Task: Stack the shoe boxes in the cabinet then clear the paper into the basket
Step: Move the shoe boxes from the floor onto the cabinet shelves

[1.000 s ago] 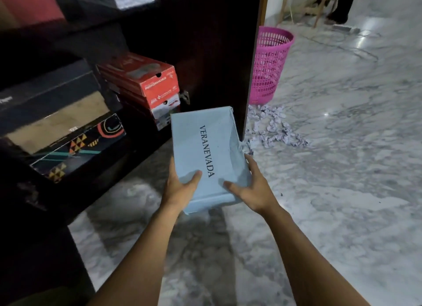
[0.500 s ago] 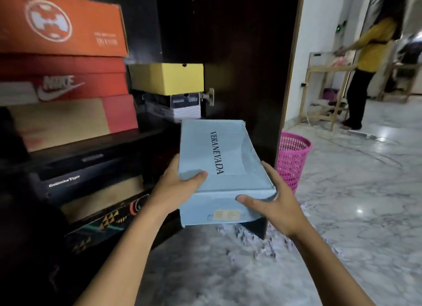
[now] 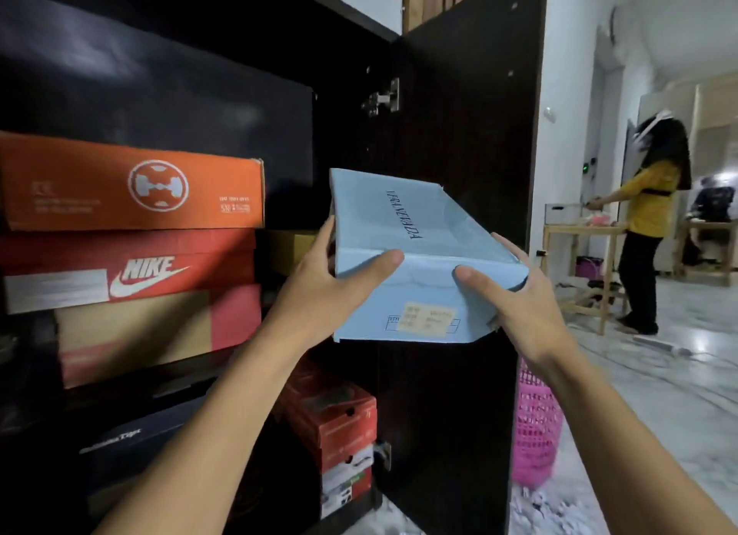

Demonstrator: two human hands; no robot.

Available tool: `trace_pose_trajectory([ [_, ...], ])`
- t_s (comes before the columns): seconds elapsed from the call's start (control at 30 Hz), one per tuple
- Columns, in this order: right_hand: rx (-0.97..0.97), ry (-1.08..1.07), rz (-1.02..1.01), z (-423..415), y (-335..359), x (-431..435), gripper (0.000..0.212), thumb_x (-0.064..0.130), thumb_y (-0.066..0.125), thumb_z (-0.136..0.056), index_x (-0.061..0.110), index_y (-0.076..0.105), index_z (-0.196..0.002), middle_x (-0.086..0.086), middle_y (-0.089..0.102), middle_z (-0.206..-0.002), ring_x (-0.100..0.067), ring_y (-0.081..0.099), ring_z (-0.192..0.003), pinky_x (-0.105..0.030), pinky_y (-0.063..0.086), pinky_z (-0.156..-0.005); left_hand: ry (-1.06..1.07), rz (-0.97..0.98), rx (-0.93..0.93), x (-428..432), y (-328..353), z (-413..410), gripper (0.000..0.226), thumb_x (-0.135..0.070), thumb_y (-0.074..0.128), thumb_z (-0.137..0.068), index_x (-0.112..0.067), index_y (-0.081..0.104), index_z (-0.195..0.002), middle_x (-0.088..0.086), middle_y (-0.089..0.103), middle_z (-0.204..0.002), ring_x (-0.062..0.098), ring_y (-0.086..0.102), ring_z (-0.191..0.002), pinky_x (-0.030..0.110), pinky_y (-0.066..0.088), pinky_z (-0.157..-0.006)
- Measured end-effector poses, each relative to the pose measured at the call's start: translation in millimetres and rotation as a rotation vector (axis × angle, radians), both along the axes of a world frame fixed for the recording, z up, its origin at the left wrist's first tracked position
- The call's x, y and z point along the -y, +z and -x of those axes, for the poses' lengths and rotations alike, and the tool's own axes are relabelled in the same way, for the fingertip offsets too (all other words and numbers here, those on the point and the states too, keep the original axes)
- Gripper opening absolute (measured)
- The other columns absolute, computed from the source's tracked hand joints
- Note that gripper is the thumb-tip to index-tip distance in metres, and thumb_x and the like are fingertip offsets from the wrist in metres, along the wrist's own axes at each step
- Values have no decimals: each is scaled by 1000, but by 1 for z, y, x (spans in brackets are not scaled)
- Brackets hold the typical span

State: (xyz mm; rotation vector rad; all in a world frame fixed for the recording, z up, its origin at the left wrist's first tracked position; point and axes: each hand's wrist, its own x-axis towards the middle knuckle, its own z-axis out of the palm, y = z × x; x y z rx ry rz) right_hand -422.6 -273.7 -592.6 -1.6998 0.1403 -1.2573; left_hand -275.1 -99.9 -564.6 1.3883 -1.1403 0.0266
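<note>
Two hands (image 3: 319, 294) (image 3: 519, 310) gripping one blue box (image 3: 415, 231) — one pink basket (image 3: 533, 426)

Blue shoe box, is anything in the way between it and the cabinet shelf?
Nothing visible blocks it. The left hand and right hand hold the blue box before the open cabinet. The orange box stack sits to its left, the door to its right; a yellowish box shows just behind it.

One head-worn wide-angle camera faces forward, close to the open cabinet (image 3: 347, 127): its interior at left, cabinet door (image 3: 459, 143) centre, floor (image 3: 679, 394) far right.
</note>
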Motion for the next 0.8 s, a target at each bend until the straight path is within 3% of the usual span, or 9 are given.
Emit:
trace_pose_trajectory([
  [0.1, 10, 19, 17, -25, 30, 14, 64, 48, 83, -70, 36, 55, -126, 8, 71, -108, -9, 71, -93, -23, 56, -67, 40, 56, -18, 14, 22, -20, 62, -47, 75, -78, -47, 47, -134, -23, 68, -110, -3, 66, -98, 18, 55, -70],
  [0.2, -15, 25, 7, -48, 61, 26, 59, 49, 78, -71, 35, 56, -124, 5, 72, -109, -14, 71, -97, -35, 60, -78, 51, 64, -30, 24, 46, -39, 54, -41, 73, -82, -42, 50, -132, -21, 67, -112, -7, 65, -96, 8, 51, -63],
  [0.3, -63, 34, 3, -68, 94, 34, 58, 48, 81, -74, 31, 58, -125, 3, 72, -109, -17, 71, -98, -39, 60, -81, 51, 63, -70, 31, 73, -58, 47, -40, 72, -84, -42, 54, -127, -20, 69, -110, -6, 67, -94, 13, 53, -67],
  [0.47, -101, 49, -24, -97, 141, 44, 46, 39, 77, -81, 27, 60, -122, 2, 75, -101, -16, 74, -91, -32, 60, -75, 167, 37, -109, 45, 110, -93, 37, -52, 71, -81, -41, 57, -113, -16, 70, -105, 7, 69, -94, 31, 58, -77],
  [0.7, -215, 50, -11, -142, 152, 71, 35, 41, 73, -85, 25, 63, -114, 5, 74, -104, -7, 72, -89, -22, 57, -71, 296, -35, -116, 73, 110, -139, 53, -57, 69, -79, -38, 50, -125, -13, 67, -106, 12, 67, -96, 36, 58, -83],
  [0.8, -222, 50, -36, -174, 134, 88, 43, 42, 75, -84, 23, 60, -120, 4, 71, -111, -8, 71, -95, -23, 59, -75, 369, -73, -123, 89, 98, -161, 68, -68, 65, -67, -37, 48, -125, -10, 69, -101, 14, 69, -89, 36, 59, -77],
])
